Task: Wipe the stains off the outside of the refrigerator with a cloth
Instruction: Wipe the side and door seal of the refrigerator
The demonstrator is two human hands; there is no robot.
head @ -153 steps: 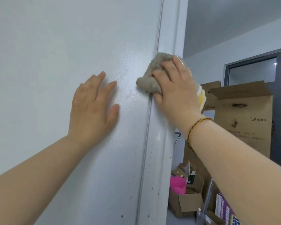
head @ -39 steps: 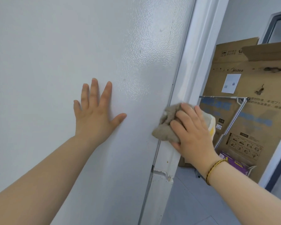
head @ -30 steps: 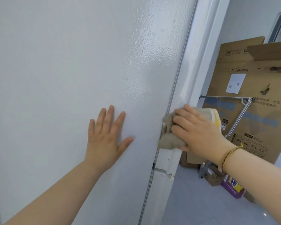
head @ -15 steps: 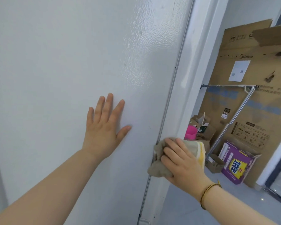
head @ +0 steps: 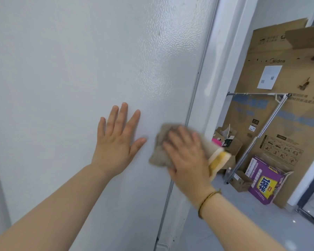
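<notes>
Mid-wipe, the cloth [head: 159, 151] is pressed to the fridge [head: 71, 69] under the right hand [head: 188, 160], fingers near-straight, at 3 o'clock from the left hand [head: 116, 144], laid flat and empty. Faint specks [head: 140, 70] toward 12 o'clock are likely to be wiped next.

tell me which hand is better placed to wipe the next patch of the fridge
Right: the right hand presses the cloth against the refrigerator, while the left hand lies flat on it, empty.
</notes>
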